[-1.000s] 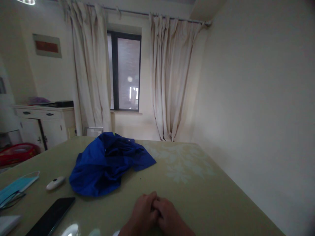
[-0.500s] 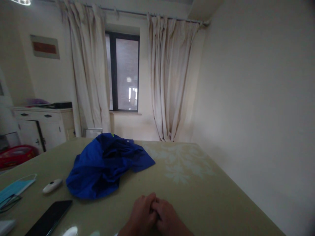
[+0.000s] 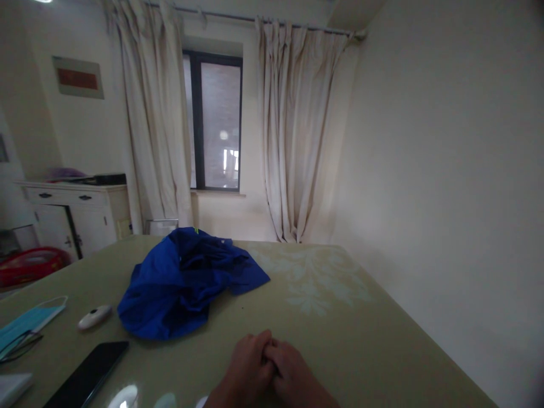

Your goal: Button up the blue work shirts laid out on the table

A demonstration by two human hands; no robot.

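Note:
My left hand and my right hand are clasped together at the table's near side, in the lower middle of the view. Both are closed, with curled fingers pressed against each other, and no object shows in them. Nearest to them, beyond and to the left, a crumpled blue garment lies on the pale green table. A black phone rests further left of my hands, touched by neither.
On the left lie a white oval device, a blue face mask, glasses and a white object cut off by the frame. Behind are a white cabinet, a red basin and curtains. A wall borders the right side.
The view has shifted slightly, so the table items appear a little further right and higher. My hands remain clasped in the same place.

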